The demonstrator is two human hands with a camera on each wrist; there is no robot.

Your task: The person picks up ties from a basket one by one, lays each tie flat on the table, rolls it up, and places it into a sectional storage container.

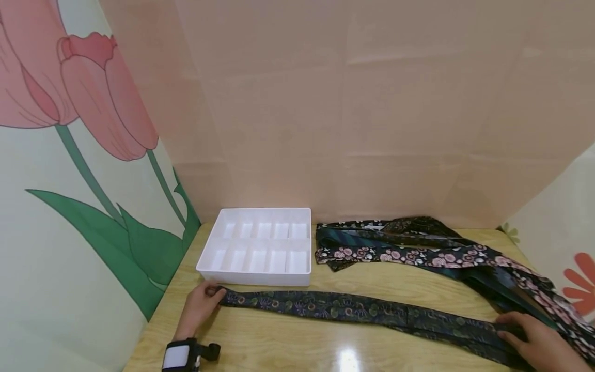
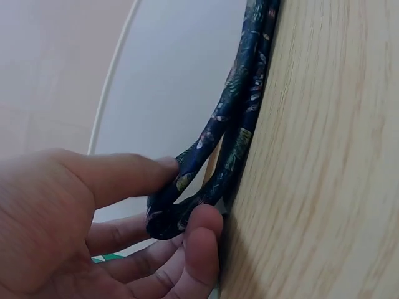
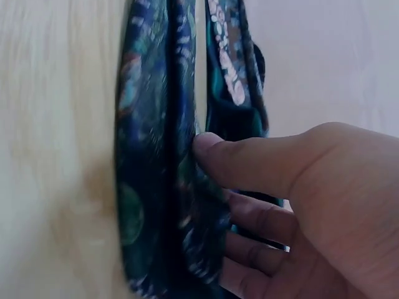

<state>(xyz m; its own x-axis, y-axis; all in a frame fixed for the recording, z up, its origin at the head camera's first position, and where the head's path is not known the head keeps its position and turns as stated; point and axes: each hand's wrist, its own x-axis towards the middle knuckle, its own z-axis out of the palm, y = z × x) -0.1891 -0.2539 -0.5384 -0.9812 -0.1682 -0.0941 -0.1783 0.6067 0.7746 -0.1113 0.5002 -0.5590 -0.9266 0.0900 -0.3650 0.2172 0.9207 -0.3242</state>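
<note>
While the left hand [image 1: 197,308] pinches the near tie [image 1: 321,306] at left (white tray [image 1: 253,279] just beyond), the right hand [image 1: 544,338] grips it between thumb and fingers [image 3: 262,219].

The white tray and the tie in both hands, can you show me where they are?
White tray [image 1: 254,279]: head view, on its front wall.
Tie [image 1: 346,307]: head view, about midway along its stretched-out length.
</note>
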